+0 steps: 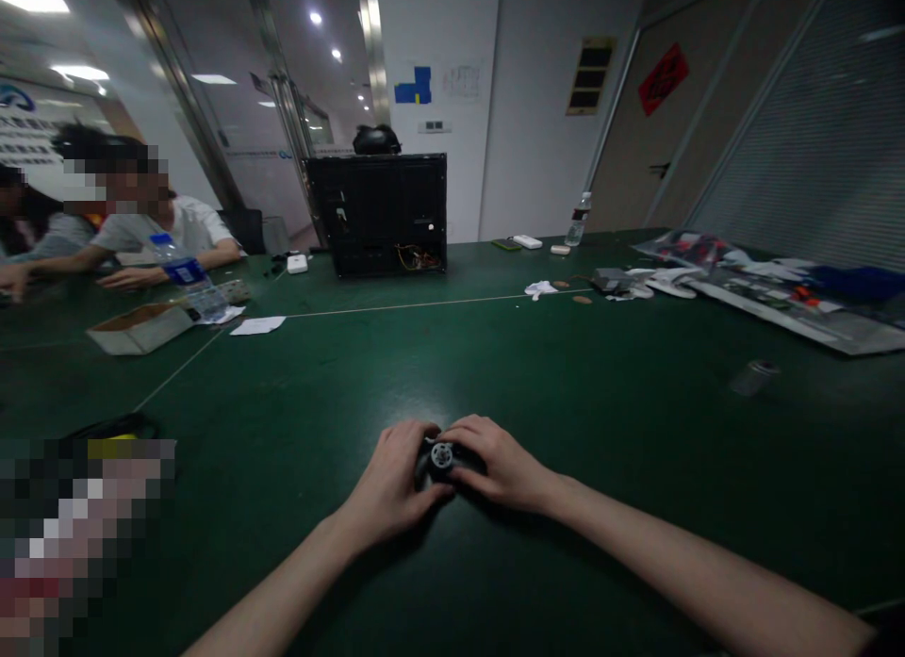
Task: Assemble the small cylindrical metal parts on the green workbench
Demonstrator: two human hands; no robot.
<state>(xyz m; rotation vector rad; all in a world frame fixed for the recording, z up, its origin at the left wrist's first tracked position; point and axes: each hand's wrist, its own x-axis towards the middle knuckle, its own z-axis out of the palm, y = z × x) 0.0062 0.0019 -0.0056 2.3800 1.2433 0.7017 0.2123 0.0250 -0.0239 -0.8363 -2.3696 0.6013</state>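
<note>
Between my hands, low over the green table [608, 402], is a small black object with a grey spoked wheel [442, 456] facing up. It looks like a toy-car part, but its exact kind is too small to make out. My left hand [403, 473] curls around its left side, thumb at the near edge. From the right, my right hand [499, 464] grips it with the thumb close to the wheel and the fingers over the far side. Much of the object's body is hidden by my fingers.
A black panel-like box [382, 214] stands at the back. An open cardboard box [141, 329] and a water bottle [189, 278] are at left, near two people. At right lie a board with loose parts [770, 308] and a small clear container [755, 378].
</note>
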